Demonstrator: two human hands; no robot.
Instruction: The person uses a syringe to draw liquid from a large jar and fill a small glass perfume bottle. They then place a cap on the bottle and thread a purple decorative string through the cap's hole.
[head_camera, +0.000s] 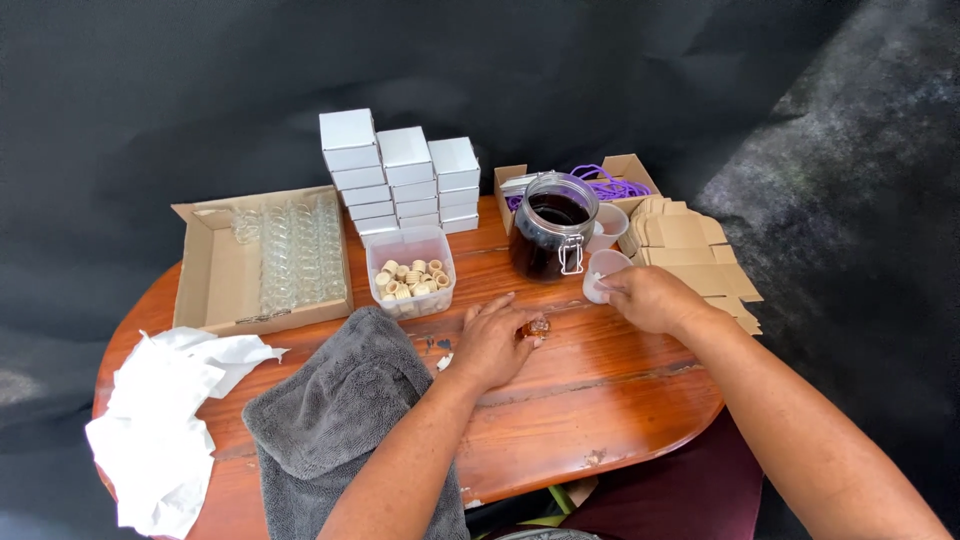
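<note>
While the left hand (492, 342) lies flat on the wooden table (600, 400) with its fingers spread and its fingertips pinning a small amber-filled glass bottle (535, 328) against the wood, the right hand (652, 298) is closed around a small translucent cup (603, 273) that it holds tipped just beside the glass jar (553, 238). That jar, clip-lidded and open, full of dark liquid, serves as the landmark: the cup is at its right foot, the little bottle sits in front of it and slightly to its left, and a clear tub of pale wooden stoppers (411, 272) stands to its left. Farther left of the jar is a cardboard tray of empty glass bottles (300, 252), behind and left of it three stacks of small white boxes (400, 180), directly behind it an open carton with purple cord (605, 186), and to its right a pile of flat brown card blanks (695, 255). In front of the jar and to its left, a grey towel (340, 420) and crumpled white paper (165, 420) lie near the table's edge. Judging from this, the work in hand is handling liquid between cup and bottle; doing it well would seem to call for standing the bottle upright and gripping it near the base rather than merely pressing on it, bringing the cup's lip close over the narrow mouth, and tilting slowly. A slip would likely spill onto the wood, so the towel is well placed.
</note>
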